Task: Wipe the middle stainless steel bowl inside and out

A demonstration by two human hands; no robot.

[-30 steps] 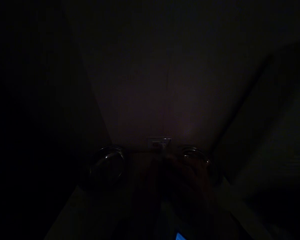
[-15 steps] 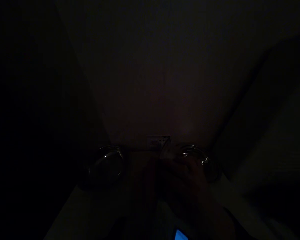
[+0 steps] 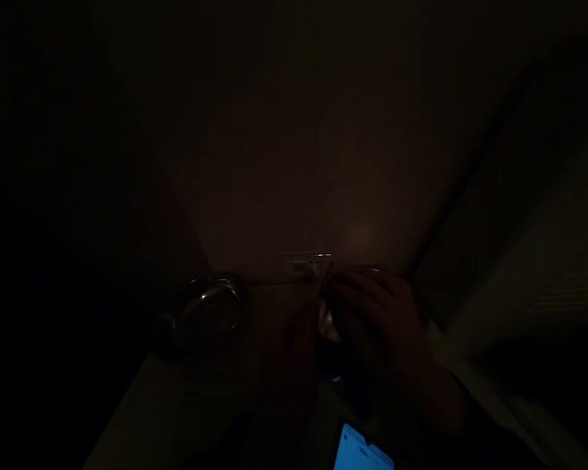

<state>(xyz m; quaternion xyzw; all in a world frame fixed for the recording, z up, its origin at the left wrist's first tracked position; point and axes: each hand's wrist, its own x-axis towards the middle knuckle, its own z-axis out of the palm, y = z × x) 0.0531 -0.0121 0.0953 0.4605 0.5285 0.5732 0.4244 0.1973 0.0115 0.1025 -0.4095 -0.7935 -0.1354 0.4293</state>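
Note:
The picture is very dark. My right hand (image 3: 385, 313) is bent over a small shiny object (image 3: 328, 326), its fingers curled and close together. On the object's left side is my left hand (image 3: 291, 356), closed against it as far as the dark shows; its fingertips are lost in shadow. What kind of thing lies between the hands I cannot make out. Just behind them, a wall socket (image 3: 296, 264) has a pale plug (image 3: 315, 269) in it.
A shiny, rounded metal vessel (image 3: 210, 313) stands on the pale tabletop (image 3: 142, 405) at the left. Behind my right hand shows the rim of another (image 3: 370, 268). A lit phone (image 3: 362, 454) lies at the bottom edge. The wall (image 3: 274, 163) rises behind.
My hands have moved slightly apart, and the shiny object between them now shows. My right hand covers more of the right vessel. More of the lit phone is in view.

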